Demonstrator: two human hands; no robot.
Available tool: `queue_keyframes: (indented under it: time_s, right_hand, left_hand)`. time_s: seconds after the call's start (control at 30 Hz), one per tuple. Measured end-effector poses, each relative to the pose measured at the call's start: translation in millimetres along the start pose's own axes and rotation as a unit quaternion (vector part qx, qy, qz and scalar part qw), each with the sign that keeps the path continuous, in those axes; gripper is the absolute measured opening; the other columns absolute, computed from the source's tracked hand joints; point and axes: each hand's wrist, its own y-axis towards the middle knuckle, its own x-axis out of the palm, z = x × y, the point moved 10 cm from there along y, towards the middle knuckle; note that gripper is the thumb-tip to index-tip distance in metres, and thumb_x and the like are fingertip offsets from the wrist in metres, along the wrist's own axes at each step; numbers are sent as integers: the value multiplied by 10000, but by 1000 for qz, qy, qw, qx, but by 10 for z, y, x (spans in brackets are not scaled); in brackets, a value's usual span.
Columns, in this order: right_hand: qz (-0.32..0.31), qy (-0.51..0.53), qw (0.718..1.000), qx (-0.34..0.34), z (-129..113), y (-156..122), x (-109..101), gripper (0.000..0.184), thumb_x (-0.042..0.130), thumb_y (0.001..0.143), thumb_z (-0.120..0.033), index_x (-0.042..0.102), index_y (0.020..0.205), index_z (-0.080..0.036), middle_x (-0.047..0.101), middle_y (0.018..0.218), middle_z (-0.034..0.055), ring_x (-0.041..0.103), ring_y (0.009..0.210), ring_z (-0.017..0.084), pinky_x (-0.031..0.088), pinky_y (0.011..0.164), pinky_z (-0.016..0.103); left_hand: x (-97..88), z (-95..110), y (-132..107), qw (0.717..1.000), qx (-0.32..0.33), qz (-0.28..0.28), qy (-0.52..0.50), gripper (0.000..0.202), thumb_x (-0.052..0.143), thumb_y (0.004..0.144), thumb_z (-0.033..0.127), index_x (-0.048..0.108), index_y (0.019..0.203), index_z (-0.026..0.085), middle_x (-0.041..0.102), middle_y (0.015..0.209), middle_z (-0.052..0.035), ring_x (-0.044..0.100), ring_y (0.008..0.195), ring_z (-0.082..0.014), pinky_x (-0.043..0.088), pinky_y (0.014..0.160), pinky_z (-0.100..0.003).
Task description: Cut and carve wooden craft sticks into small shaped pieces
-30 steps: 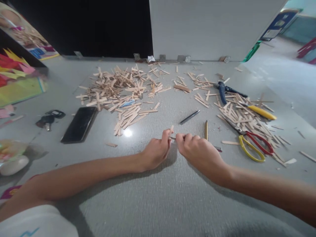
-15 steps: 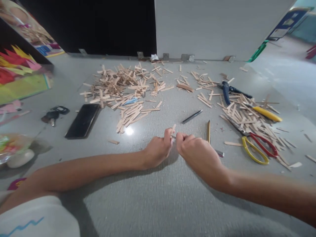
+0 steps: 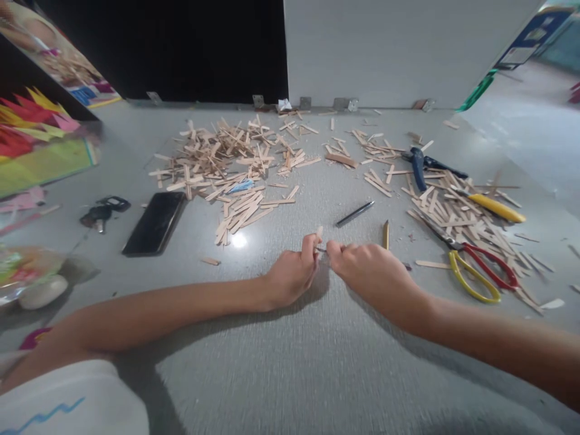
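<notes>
My left hand is closed in a pinch round a short wooden craft stick, whose pale end sticks up above the fingers. Close on its right, my right hand is closed round a thin tool. Only its narrow dark tip shows, pointing at the stick; the rest is hidden in the fist, so its kind cannot be told. Beyond the hands lies a dark pen. A yellow pencil lies just past my right hand, partly covered by it.
Loose craft sticks are heaped at back left. More lie at right, with blue-handled pliers, a yellow-handled tool and red-and-yellow scissors. A phone and keys are at left. An upright panel borders the back.
My right hand has shifted slightly right and more of the thin tool's tip shows between the hands. My left hand keeps its pinch on the stick. The view has moved a little.
</notes>
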Motion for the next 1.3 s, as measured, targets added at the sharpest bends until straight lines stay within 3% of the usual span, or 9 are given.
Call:
queue_keyframes:
  time_s: [0.1, 0.2, 0.4, 0.5, 0.63, 0.7, 0.93, 1.17, 1.3]
  right_hand:
    - [-36, -1, 998, 45, -38, -74, -117, 391, 424, 861, 140, 678, 995, -125, 730, 735, 68, 686, 536, 159, 148, 398, 295]
    - [-20, 12, 999, 42, -24, -26, -63, 367, 423, 902, 119, 669, 1019, -127, 745, 746, 76, 704, 565, 163, 171, 415, 285]
    - [28, 35, 998, -33, 123, 172, 267, 250, 447, 1026, -8, 628, 1154, -125, 794, 837, 103, 746, 664, 197, 224, 489, 306]
    - [31, 33, 999, -31, 79, 129, 185, 248, 466, 1002, 5, 626, 1129, -135, 770, 775, 76, 729, 636, 186, 245, 492, 297]
    - [29, 14, 999, 37, -14, -14, -43, 314, 433, 923, 84, 648, 963, -142, 722, 709, 75, 670, 532, 166, 229, 439, 279]
    - [18, 14, 999, 49, -19, -21, -41, 328, 440, 903, 102, 665, 961, -129, 731, 734, 82, 665, 519, 159, 227, 425, 272]
    - [26, 35, 998, -42, 89, 154, 191, 278, 462, 991, 14, 660, 1135, -117, 764, 756, 80, 701, 597, 189, 305, 492, 280]
    - [34, 45, 998, 30, -55, -67, -126, 293, 468, 914, 51, 648, 896, -180, 673, 666, 43, 619, 494, 156, 285, 449, 271]
    - [24, 28, 999, -12, 4, 30, 11, 338, 433, 902, 78, 660, 981, -160, 703, 685, 50, 664, 536, 172, 256, 461, 296]
  left_hand:
    - [-9, 15, 0, 1000, 4, 1, 16, 336, 278, 1101, 271, 376, 1389, 129, 663, 657, 12, 611, 448, -197, 482, 508, -278]
    - [-20, -16, -4, 1000, -3, 7, -6, 328, 263, 1117, 294, 356, 1391, 142, 660, 656, 26, 625, 464, -193, 497, 523, -274]
    - [-66, -41, -1, 999, -1, 29, -40, 326, 326, 1093, 257, 340, 1400, 145, 786, 905, -115, 747, 619, -230, 548, 578, -305]
    - [-76, -29, 9, 999, -3, 29, -29, 333, 330, 1086, 243, 348, 1403, 142, 775, 851, -88, 734, 601, -224, 530, 560, -292]
    - [-24, 0, 16, 1000, 0, 0, -1, 328, 285, 1078, 236, 372, 1371, 117, 720, 683, -35, 664, 486, -232, 489, 508, -296]
    - [-21, -10, 11, 1000, -3, -5, -6, 336, 282, 1078, 242, 365, 1376, 112, 719, 678, -30, 666, 487, -232, 485, 504, -291]
    - [-64, -40, 3, 999, -12, 7, -38, 330, 287, 1103, 270, 349, 1394, 129, 778, 868, -98, 738, 614, -233, 530, 577, -306]
    - [3, 22, -14, 1000, 12, -25, 1, 346, 258, 1108, 274, 350, 1406, 125, 689, 722, -1, 654, 505, -206, 478, 520, -283]
    - [-27, -9, -34, 999, 14, 5, -28, 350, 224, 1123, 309, 328, 1411, 139, 713, 736, -6, 662, 511, -198, 513, 532, -281]
